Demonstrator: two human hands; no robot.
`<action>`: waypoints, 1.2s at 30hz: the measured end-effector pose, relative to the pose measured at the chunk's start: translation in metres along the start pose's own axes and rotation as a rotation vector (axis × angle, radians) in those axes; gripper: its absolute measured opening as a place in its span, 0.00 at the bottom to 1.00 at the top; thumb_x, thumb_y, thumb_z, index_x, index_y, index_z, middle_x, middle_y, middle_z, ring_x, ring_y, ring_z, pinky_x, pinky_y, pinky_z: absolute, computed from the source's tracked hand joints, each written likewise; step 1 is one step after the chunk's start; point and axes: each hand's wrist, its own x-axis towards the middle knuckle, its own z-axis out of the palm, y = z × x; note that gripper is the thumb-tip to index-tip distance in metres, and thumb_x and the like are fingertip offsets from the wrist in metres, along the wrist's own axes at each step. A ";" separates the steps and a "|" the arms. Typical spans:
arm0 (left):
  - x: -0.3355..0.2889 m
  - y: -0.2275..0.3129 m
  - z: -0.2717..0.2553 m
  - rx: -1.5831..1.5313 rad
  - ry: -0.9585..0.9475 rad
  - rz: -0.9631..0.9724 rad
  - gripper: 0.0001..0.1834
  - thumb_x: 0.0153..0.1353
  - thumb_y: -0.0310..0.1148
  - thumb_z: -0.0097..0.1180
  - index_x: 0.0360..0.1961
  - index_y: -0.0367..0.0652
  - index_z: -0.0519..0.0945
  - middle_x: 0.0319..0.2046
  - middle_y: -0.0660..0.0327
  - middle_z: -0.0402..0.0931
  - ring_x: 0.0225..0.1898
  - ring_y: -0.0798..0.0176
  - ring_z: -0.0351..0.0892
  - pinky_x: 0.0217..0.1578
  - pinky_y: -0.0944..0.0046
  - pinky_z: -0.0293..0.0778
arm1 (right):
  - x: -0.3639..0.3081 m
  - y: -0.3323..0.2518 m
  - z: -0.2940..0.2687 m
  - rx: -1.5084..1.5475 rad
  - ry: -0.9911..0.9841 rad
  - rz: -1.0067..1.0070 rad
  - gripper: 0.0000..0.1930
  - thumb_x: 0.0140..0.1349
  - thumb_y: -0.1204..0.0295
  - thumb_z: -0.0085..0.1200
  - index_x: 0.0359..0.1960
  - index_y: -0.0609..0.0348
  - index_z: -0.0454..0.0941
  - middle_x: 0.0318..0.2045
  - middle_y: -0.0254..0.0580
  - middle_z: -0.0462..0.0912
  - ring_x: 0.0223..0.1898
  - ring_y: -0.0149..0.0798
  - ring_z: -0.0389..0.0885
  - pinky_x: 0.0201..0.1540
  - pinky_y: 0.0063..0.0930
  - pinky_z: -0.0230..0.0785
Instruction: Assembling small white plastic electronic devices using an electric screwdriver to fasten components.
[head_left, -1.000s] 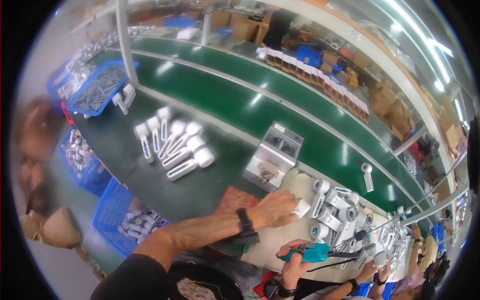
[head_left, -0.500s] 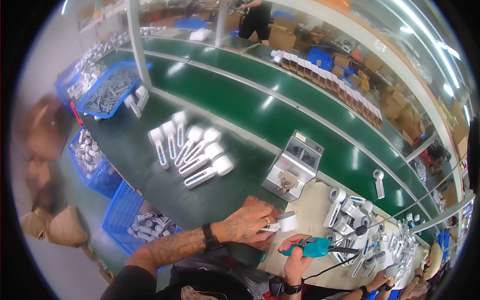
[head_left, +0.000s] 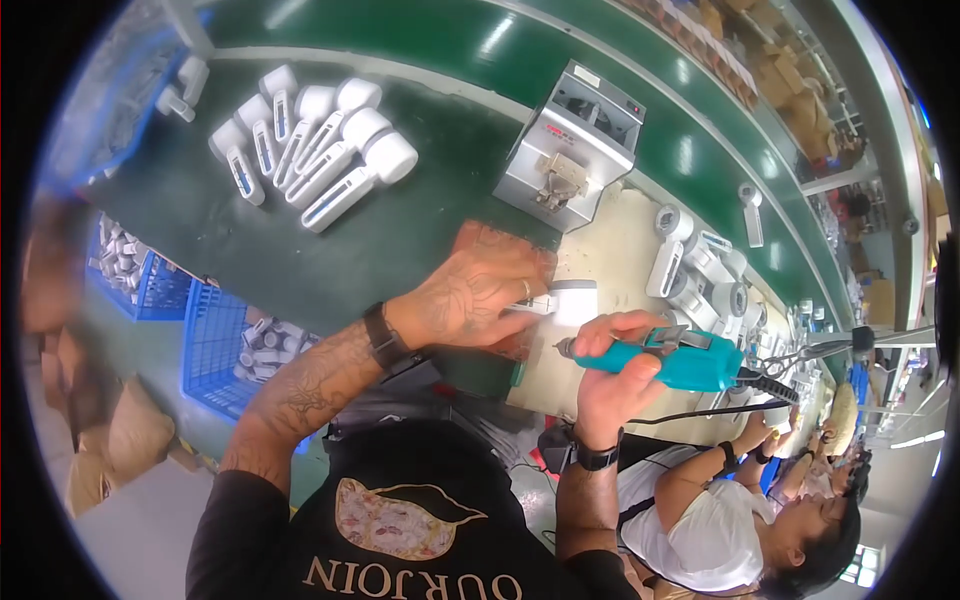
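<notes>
On a reddish mat, my left hand grips a white, slim-handled device with a round head. The fingers are closed round the handle, and the head sticks out to the right. My right hand is wrapped round a teal electric screwdriver, whose tip points left. That tip is just below the device's head, apart from it as far as I can see. A black cord runs from the tool's rear. Beyond my hands stands a grey metal screw-feeder-like machine.
Several similar white devices lie grouped on the green table, and more are piled at the right. Blue baskets of parts stand at the left. A green conveyor runs behind. A co-worker in a white shirt sits at the right.
My view has tilted downward, so table and hands appear higher and larger. The screwdriver has come a little closer to the device's head. Both hands keep their holds.
</notes>
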 end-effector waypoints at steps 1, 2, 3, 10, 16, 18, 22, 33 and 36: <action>-0.001 0.003 0.000 -0.007 -0.003 -0.017 0.16 0.56 0.35 0.70 0.45 0.42 0.84 0.38 0.57 0.81 0.43 0.51 0.82 0.46 0.54 0.77 | 0.001 0.000 0.001 -0.004 0.006 -0.006 0.38 0.68 0.34 0.52 0.46 0.67 0.70 0.22 0.39 0.71 0.24 0.38 0.75 0.29 0.32 0.70; -0.002 0.004 0.000 -0.010 -0.003 -0.018 0.16 0.56 0.35 0.70 0.45 0.42 0.84 0.38 0.57 0.81 0.43 0.51 0.82 0.46 0.54 0.77 | 0.004 -0.001 0.005 -0.007 0.006 -0.004 0.38 0.68 0.34 0.52 0.46 0.67 0.70 0.22 0.39 0.71 0.24 0.38 0.75 0.29 0.32 0.70; -0.003 0.006 0.001 -0.021 -0.011 -0.024 0.16 0.57 0.35 0.70 0.45 0.43 0.84 0.39 0.57 0.81 0.44 0.51 0.82 0.46 0.54 0.77 | 0.005 -0.004 0.008 0.023 0.001 -0.026 0.38 0.68 0.34 0.53 0.46 0.66 0.70 0.22 0.39 0.71 0.24 0.38 0.75 0.28 0.32 0.69; -0.007 0.007 0.008 -0.005 0.027 -0.034 0.17 0.56 0.37 0.71 0.44 0.43 0.83 0.44 0.56 0.81 0.48 0.50 0.81 0.50 0.52 0.78 | 0.029 -0.008 0.025 0.092 -0.009 -0.084 0.39 0.66 0.32 0.53 0.46 0.65 0.71 0.21 0.40 0.71 0.22 0.38 0.73 0.27 0.32 0.66; -0.011 0.004 0.009 0.038 0.000 -0.042 0.18 0.55 0.38 0.70 0.45 0.44 0.82 0.44 0.57 0.81 0.50 0.49 0.81 0.52 0.52 0.78 | 0.029 0.005 0.032 0.082 -0.051 -0.049 0.40 0.65 0.32 0.54 0.46 0.66 0.72 0.21 0.40 0.71 0.23 0.39 0.74 0.28 0.34 0.69; -0.009 0.005 0.007 0.043 0.007 -0.043 0.18 0.55 0.38 0.70 0.45 0.44 0.82 0.45 0.57 0.81 0.50 0.49 0.81 0.52 0.52 0.78 | 0.030 0.008 0.034 0.084 -0.033 -0.054 0.40 0.65 0.32 0.54 0.45 0.67 0.72 0.21 0.39 0.71 0.23 0.39 0.74 0.28 0.34 0.69; -0.009 0.005 0.004 0.025 0.015 -0.052 0.20 0.54 0.38 0.72 0.47 0.44 0.82 0.46 0.56 0.80 0.49 0.49 0.81 0.51 0.51 0.78 | 0.033 0.014 0.035 0.067 -0.006 -0.081 0.39 0.67 0.33 0.54 0.45 0.67 0.72 0.20 0.39 0.70 0.22 0.39 0.74 0.26 0.33 0.68; -0.008 0.004 0.006 -0.053 0.028 -0.024 0.19 0.54 0.35 0.74 0.35 0.45 0.73 0.41 0.57 0.77 0.46 0.49 0.79 0.46 0.52 0.76 | 0.035 0.019 0.030 0.091 -0.064 -0.092 0.38 0.68 0.35 0.53 0.45 0.68 0.72 0.19 0.40 0.70 0.19 0.38 0.71 0.23 0.32 0.66; -0.009 0.001 0.005 -0.157 -0.031 -0.083 0.18 0.56 0.34 0.73 0.34 0.44 0.71 0.41 0.57 0.77 0.47 0.48 0.79 0.47 0.52 0.75 | 0.034 0.020 0.029 0.086 -0.066 -0.089 0.38 0.68 0.35 0.53 0.45 0.68 0.72 0.19 0.40 0.70 0.19 0.37 0.71 0.23 0.32 0.65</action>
